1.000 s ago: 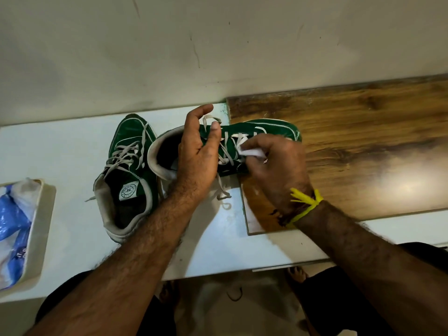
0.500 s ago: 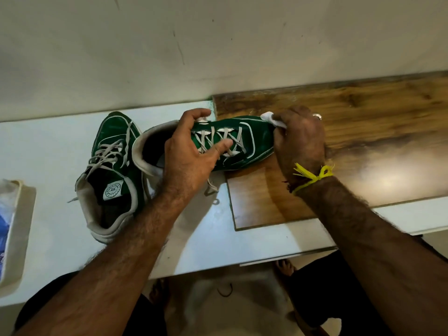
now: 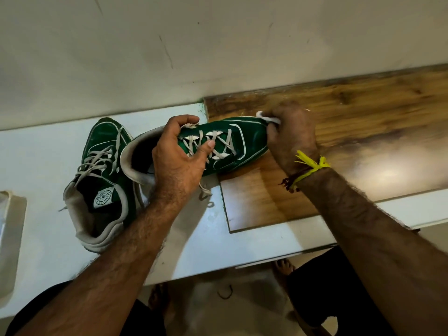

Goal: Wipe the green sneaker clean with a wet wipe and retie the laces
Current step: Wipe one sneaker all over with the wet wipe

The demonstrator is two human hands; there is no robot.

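Presently | sneakers: two, round insole logo (image 3: 103,196) unreadable | left hand (image 3: 180,156) grips green sneaker (image 3: 232,144) | right hand (image 3: 292,137) pinches wet wipe (image 3: 268,117) at toe

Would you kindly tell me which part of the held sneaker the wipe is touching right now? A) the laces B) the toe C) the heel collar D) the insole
B: the right hand presses the wipe against the toe of the sneaker, which the left hand steadies at the laces.

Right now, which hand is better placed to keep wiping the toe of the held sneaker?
Right. The right hand already pinches the wet wipe at the sneaker toe; the left hand is busy steadying the laces.
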